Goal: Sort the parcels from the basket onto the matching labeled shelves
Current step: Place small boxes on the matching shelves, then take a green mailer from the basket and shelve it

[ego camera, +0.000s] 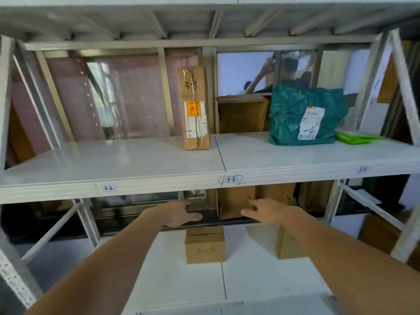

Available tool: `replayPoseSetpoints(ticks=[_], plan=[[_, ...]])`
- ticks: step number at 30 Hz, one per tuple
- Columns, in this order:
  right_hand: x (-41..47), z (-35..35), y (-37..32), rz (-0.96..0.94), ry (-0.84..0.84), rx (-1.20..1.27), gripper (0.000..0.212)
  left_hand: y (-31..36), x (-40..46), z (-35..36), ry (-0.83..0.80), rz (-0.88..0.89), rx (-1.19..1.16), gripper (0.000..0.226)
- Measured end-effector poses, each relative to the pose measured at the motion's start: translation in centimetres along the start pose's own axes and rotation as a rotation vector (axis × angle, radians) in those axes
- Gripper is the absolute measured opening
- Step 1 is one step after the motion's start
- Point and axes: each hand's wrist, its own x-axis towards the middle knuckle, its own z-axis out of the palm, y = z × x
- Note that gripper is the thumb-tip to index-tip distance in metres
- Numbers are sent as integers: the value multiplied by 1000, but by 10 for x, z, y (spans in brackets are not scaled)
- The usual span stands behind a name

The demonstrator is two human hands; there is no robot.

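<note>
Empty hands [181, 215] [264, 212], small box [205, 246] on lower shelf [177, 280]

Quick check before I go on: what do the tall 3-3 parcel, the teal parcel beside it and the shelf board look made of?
Tall 3-3 parcel: brown corrugated cardboard, matte, with shiny clear tape down the front. Teal parcel: probably a thin plastic mailer bag, crinkled and slightly glossy. Shelf board: seemingly painted metal, white and glossy with reflections.

Pale wall [244, 69] behind the racking, pink perforated board [75, 98] leaning left, daylight through glass [106, 87]
</note>
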Motion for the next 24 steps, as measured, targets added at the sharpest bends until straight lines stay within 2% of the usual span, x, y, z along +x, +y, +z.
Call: replayPoseSetpoints(ticks=[4,10,15,20,24], plan=[[-35,-14,8,-73,30,-19,88,39,-38,-3,71,-7,55,84],[-89,-26,14,-198,25,-74,79,81,-94,21,193,-1,-7,80],[-119,-28,24,-217,30,-116,80,89,-126,40,252,-38,-20,91],[-143,-38,33,-205,32,-141,76,101,-143,34,267,-44,11,67],[-153,-48,27,-215,14,-134,74,98,-157,28,255,-16,109,60]])
